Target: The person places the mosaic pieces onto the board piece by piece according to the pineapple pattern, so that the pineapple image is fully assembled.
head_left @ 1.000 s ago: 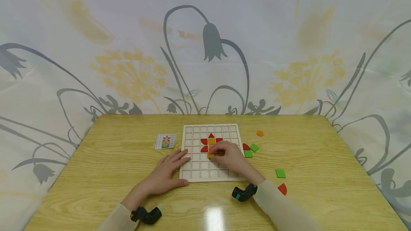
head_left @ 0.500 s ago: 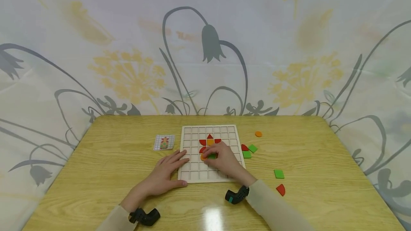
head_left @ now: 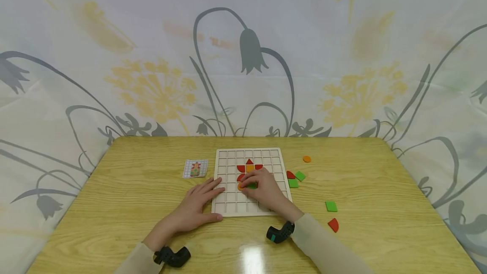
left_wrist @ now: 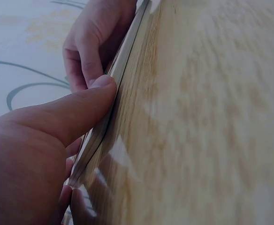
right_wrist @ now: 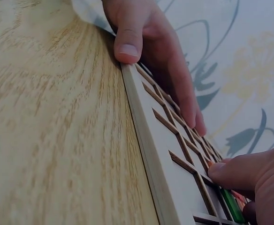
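Note:
A pale wooden grid board [head_left: 230, 207] lies on the table. My right hand [head_left: 269, 191] pinches an orange piece with a rounded edge [head_left: 239, 187] at a cell left of a green piece [head_left: 252, 185]; the fingers hide much of both. Above them on the board, an orange square [head_left: 249, 168] has a red triangle [head_left: 249, 162] over it and red quarter-circles [head_left: 240, 168] at its sides. Along the board's left side rests my left hand [head_left: 192, 210], fingers spread over the edge. In the left wrist view, its thumb [left_wrist: 92, 101] touches the board's near edge.
A small pattern card [head_left: 195, 168] lies left of the board. To the right are an orange disc [head_left: 306, 159], a red quarter-circle [head_left: 291, 174] close to several green squares [head_left: 293, 183], a lone green square [head_left: 331, 206] and another red quarter-circle [head_left: 333, 225]. A patterned cloth [head_left: 152, 54] stands behind the table.
My right hand has moved slightly left with the orange piece, from over the green piece to the cell beside it, and since then stays there. My left hand keeps its place on the board.

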Demonstrator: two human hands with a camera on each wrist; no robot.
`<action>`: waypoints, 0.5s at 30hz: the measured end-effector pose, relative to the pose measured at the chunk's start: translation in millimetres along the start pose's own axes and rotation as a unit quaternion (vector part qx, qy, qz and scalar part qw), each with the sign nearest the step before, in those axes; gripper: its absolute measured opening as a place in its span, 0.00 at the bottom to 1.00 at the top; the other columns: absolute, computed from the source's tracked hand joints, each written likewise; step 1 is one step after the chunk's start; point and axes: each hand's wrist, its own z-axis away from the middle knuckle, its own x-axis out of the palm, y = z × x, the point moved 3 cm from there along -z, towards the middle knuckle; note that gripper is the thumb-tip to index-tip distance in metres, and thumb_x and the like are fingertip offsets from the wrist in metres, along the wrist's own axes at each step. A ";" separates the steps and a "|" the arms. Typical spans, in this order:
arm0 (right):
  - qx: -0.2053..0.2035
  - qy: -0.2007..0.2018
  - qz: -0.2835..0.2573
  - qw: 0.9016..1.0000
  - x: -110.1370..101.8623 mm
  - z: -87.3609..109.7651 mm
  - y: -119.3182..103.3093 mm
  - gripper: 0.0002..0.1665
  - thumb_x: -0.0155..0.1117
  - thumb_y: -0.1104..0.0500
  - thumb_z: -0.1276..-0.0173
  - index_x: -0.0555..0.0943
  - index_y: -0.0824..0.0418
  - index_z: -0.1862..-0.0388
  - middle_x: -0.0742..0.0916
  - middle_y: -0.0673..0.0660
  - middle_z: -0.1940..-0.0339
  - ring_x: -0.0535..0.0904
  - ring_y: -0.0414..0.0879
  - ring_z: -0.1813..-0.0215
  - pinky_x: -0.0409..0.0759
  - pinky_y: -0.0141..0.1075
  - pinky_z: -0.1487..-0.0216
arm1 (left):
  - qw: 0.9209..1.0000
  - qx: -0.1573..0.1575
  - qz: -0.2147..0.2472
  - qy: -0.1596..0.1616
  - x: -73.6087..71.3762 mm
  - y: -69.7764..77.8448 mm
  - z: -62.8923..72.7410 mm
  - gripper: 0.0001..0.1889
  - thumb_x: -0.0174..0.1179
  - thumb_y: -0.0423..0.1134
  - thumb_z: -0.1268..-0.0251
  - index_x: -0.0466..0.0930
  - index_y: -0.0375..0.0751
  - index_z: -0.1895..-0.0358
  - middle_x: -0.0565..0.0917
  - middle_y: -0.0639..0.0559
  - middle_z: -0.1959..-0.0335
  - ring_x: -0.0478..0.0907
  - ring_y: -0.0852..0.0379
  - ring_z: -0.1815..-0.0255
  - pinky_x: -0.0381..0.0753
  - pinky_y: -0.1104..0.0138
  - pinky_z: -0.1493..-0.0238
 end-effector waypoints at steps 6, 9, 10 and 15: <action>-0.002 -0.007 0.006 1.000 0.1 0.8 -2.4 0.04 0.74 0.61 0.38 0.92 0.51 0.66 0.86 0.46 0.57 0.75 0.48 0.50 0.69 0.49 0.46 | 1.000 -0.004 0.002 -0.001 0.2 0.9 0.5 0.37 0.63 0.57 0.35 0.68 0.44 0.27 0.56 0.46 0.21 0.48 0.40 0.21 0.48 0.35 0.31; -0.003 -0.004 0.006 1.000 0.0 1.1 -3.2 0.04 0.74 0.61 0.38 0.92 0.51 0.66 0.86 0.46 0.57 0.75 0.48 0.50 0.69 0.49 0.46 | 1.000 -0.003 0.000 0.001 0.5 0.3 0.5 0.37 0.63 0.57 0.35 0.68 0.44 0.27 0.56 0.47 0.21 0.48 0.40 0.21 0.48 0.35 0.32; -0.003 -0.003 0.007 1.000 -0.1 1.1 -3.4 0.04 0.74 0.61 0.38 0.92 0.51 0.66 0.86 0.46 0.57 0.75 0.48 0.50 0.69 0.49 0.46 | 1.000 -0.002 -0.001 0.002 0.4 0.1 0.5 0.37 0.63 0.57 0.34 0.68 0.44 0.27 0.56 0.47 0.21 0.48 0.40 0.21 0.48 0.35 0.32; -0.001 -0.001 0.004 1.000 -1.1 1.4 -1.9 0.04 0.74 0.60 0.37 0.91 0.50 0.66 0.86 0.44 0.56 0.74 0.46 0.50 0.69 0.48 0.48 | 1.000 0.004 -0.001 0.007 0.3 -0.1 0.5 0.37 0.64 0.57 0.35 0.69 0.43 0.27 0.57 0.46 0.21 0.49 0.40 0.21 0.49 0.35 0.32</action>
